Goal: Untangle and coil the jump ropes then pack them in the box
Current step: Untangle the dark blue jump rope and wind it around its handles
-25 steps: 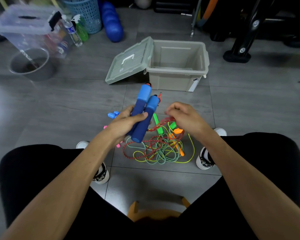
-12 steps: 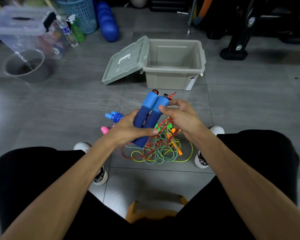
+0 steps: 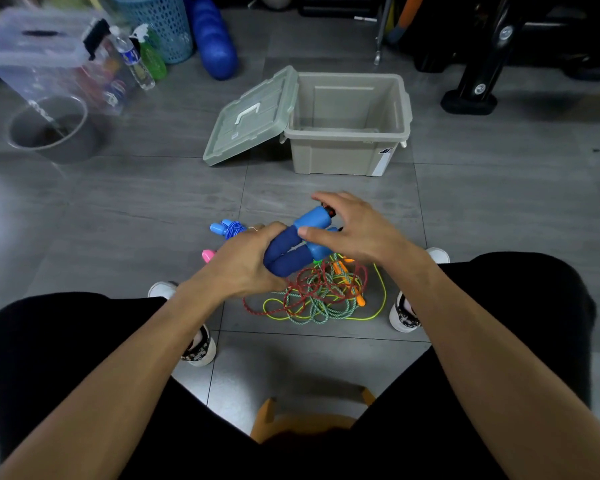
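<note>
Left hand [image 3: 246, 263] grips blue handles [image 3: 293, 245]; right hand [image 3: 357, 230] fingers spread over them; tangled ropes [image 3: 312, 296] below.

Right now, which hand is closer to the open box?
Right. The right hand is over the top ends of the blue handles, nearer the box. The left hand grips their lower ends, farther back.
</note>
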The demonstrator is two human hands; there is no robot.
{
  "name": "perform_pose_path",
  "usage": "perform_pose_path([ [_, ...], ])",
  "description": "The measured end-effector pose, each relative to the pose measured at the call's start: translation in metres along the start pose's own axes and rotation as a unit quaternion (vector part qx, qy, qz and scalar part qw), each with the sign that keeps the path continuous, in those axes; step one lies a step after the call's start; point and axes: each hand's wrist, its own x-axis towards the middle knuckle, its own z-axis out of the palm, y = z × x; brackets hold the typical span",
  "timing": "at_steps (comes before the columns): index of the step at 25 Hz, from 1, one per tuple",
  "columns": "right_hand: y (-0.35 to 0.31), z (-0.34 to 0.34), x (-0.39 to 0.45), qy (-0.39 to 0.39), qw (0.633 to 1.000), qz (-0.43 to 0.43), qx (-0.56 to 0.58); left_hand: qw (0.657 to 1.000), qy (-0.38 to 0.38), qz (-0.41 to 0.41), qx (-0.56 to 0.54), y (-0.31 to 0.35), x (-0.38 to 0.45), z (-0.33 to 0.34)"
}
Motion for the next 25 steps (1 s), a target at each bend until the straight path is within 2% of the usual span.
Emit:
perform_pose_path([
  [2,0.002,0.003,0.0,-0.01,0.998,-0.065,0.015,0.998,0.013,0.036,0.048,-0.002,-0.001,-0.003],
  [5,0.001,0.009,-0.001,-0.02,0.997,-0.027,0.071,0.998,0.002,0.035,0.045,-0.004,-0.007,-0.007],
  [8,-0.003,0.022,-0.004,0.041,0.993,0.008,0.114,0.999,0.023,0.024,0.043,-0.008,-0.009,-0.006],
  [11,-0.01,0.028,-0.002,0.075,0.992,0.022,0.102,0.989,0.074,0.022,0.127,-0.011,-0.011,-0.002],
  [13,-0.012,0.023,0.003,0.096,0.988,0.03,0.114,0.96,0.145,0.036,0.235,-0.014,-0.012,0.003],
  [15,-0.012,0.017,0.007,0.116,0.983,0.045,0.133,0.941,0.193,0.042,0.274,-0.011,-0.012,0.006],
  [16,-0.011,0.017,0.009,0.119,0.982,0.051,0.136,0.952,0.176,0.03,0.248,-0.008,-0.011,0.005],
  [18,-0.01,0.017,0.011,0.111,0.979,0.07,0.158,0.987,0.102,-0.015,0.121,0.0,-0.008,-0.004],
  [20,-0.012,0.015,0.013,0.092,0.959,0.109,0.245,0.997,0.011,-0.074,-0.023,0.002,-0.005,-0.011],
  [22,-0.012,0.013,0.013,0.079,0.927,0.14,0.338,0.971,-0.059,-0.127,-0.191,-0.001,-0.005,-0.012],
  [23,-0.01,0.012,0.013,0.078,0.915,0.145,0.369,0.946,-0.072,-0.154,-0.275,-0.001,-0.006,-0.01],
  [25,-0.004,0.014,0.014,0.09,0.911,0.137,0.378,0.875,-0.042,-0.218,-0.43,-0.003,-0.003,-0.005],
])
